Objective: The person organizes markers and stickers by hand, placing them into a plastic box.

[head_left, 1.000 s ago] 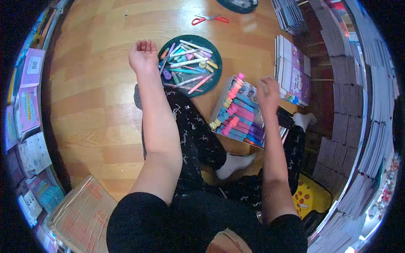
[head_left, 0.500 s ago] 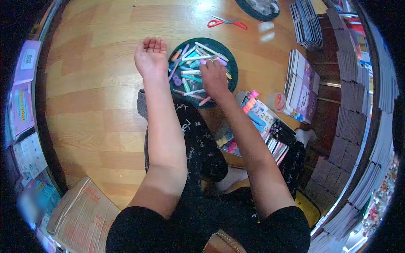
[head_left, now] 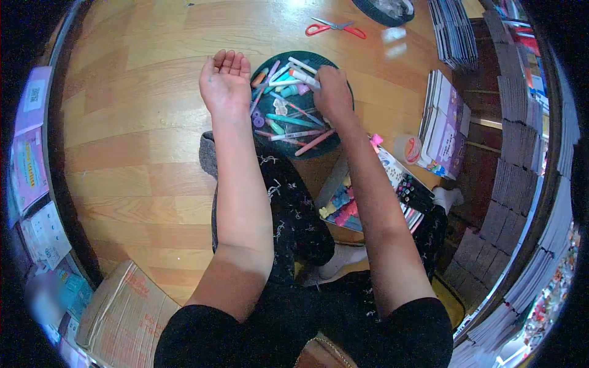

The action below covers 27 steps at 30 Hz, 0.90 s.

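My left hand [head_left: 226, 81] is raised at the left edge of a round dark green tray [head_left: 324, 59], palm up, fingers slightly curled and holding nothing. Over the tray's right side, my right hand [head_left: 334, 97] grips a white marker [head_left: 303, 78] that points left. Pens and markers in pastel colours lie loose in the tray, among them a teal pen [head_left: 293, 120], a pink pen [head_left: 314, 143] and a white pen [head_left: 296, 135]. A purple ring-shaped piece [head_left: 257, 119] lies near its left rim. My right fingertips are partly hidden behind the hand.
Red-handled scissors [head_left: 354, 31] lie beyond the tray, near another dark basket [head_left: 373, 15]. By my right forearm sits a box holding black-capped pens [head_left: 407, 188] and a pink figure [head_left: 347, 213]. Tape [head_left: 408, 149] and stacked booklets [head_left: 443, 126] stand right; a cardboard box [head_left: 126, 310] stands lower left.
My right hand has lifted from the middle of the pens toward the tray's right side, now with a white marker in it. My left hand stays palm up.
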Tool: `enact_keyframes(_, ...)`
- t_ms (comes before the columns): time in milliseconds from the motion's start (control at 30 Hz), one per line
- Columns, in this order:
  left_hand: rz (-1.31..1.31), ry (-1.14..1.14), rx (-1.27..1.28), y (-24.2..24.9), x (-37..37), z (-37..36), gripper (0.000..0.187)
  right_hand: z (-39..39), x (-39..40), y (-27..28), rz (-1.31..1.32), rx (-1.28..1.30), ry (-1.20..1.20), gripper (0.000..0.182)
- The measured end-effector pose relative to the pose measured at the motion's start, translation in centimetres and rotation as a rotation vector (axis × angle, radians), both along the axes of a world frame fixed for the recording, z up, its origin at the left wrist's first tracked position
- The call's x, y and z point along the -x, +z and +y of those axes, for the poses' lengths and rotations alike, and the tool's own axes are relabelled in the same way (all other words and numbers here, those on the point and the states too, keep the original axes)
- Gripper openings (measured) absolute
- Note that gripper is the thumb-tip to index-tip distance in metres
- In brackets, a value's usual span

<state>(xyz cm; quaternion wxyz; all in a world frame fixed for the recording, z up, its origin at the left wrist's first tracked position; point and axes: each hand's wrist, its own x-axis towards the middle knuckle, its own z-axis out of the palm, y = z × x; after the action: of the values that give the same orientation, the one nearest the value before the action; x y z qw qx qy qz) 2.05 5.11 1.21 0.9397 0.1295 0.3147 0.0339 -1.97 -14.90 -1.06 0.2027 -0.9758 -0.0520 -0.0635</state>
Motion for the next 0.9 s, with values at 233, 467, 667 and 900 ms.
enact_keyframes(233, -0.059, -0.005, 0.044, -0.4, 0.0, 0.1, 0.027, 1.9, -0.5, -0.4, 0.203, 0.277, -0.019, 0.026)
enact_keyframes(467, -0.022, 0.004, 0.039, -0.1, 0.0, 0.0, 0.026, -0.3, 0.8, -0.8, 0.074, 0.043, 0.003, 0.022)
enact_keyframes(667, -0.070, -0.044, 0.045, -0.3, -0.1, -0.3, 0.027, -2.7, 2.1, 1.1, 0.184, -0.878, -0.340, 0.018)
enact_keyframes(900, -0.128, -0.218, -0.092, 0.1, -0.1, -0.6, 0.032, -0.5, 3.4, 2.9, 0.447, -1.380, -0.116, 0.022)
